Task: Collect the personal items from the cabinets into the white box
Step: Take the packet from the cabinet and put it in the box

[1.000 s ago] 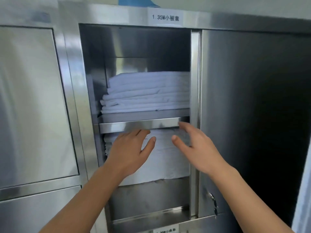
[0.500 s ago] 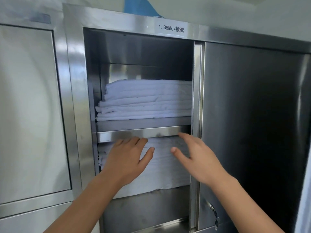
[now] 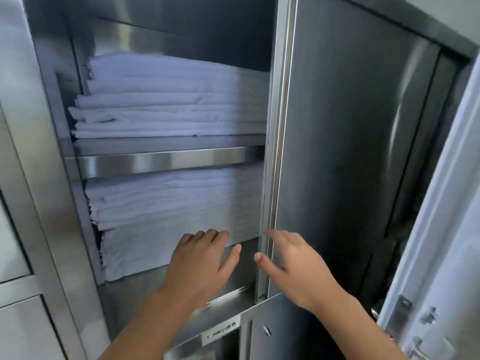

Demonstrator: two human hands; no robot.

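1. Head view. A stainless steel cabinet (image 3: 52,178) fills most of the frame, and one compartment is open toward the camera.
2. Task items: an upper stack (image 3: 168,100) of folded white linen lies on the shelf (image 3: 166,162). A lower stack (image 3: 168,211) lies on the compartment floor, at 6 o'clock from the shelf.
3. Left hand (image 3: 200,261): palm forward, fingers straight and side by side, thumb spread toward 3 o'clock. The fingertips overlap the bottom front edge of the lower stack. Contact is likely, but I cannot confirm it. The hand grips nothing.
4. Right hand (image 3: 293,266): fingers extended and slightly apart, thumb pointing toward 9 o'clock. It holds nothing. Its forefinger reaches the vertical edge strip (image 3: 272,152).
5. In the way: the shelf's front lip sits close over the top of the lower stack. The edge strip stands between the right hand and the linen, covering the right ends of both stacks.
6. At 3 o'clock from the opening is a dark steel door panel (image 3: 350,152).
7. At 6 o'clock are a small label (image 3: 222,333), its print blurred, and a keyhole (image 3: 266,331) just beside it.
8. At 4 o'clock is a white door (image 3: 441,229) with a metal latch plate (image 3: 400,315).
9. At 9 o'clock is a closed steel panel (image 3: 10,229).
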